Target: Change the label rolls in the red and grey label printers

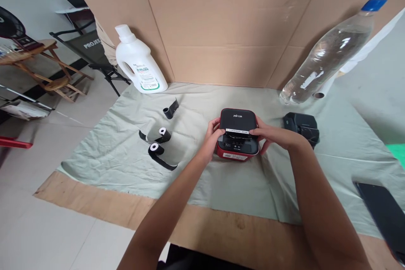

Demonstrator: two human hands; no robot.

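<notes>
A small red and black label printer (pixel 238 135) sits on the cloth in front of me, its black lid facing up. My left hand (pixel 214 134) wraps the printer's left side, thumb resting on the top near the lid's front edge. On the opposite side, my right hand (pixel 268 133) grips it with the thumb at the right end of the white strip. A dark gap shows below that strip, between lid and front panel. Fingers behind and under the sides are partly hidden. Just right of my right hand lies a black device (pixel 302 126), partly covered by my wrist.
Several black rolls with loose tails, including one roll (pixel 164 135), lie left on the green cloth (pixel 114 152). A white detergent bottle (pixel 141 65) and a large water bottle (pixel 329 55) stand before a cardboard panel (pixel 228 21). A phone (pixel 381 215) lies at the right edge.
</notes>
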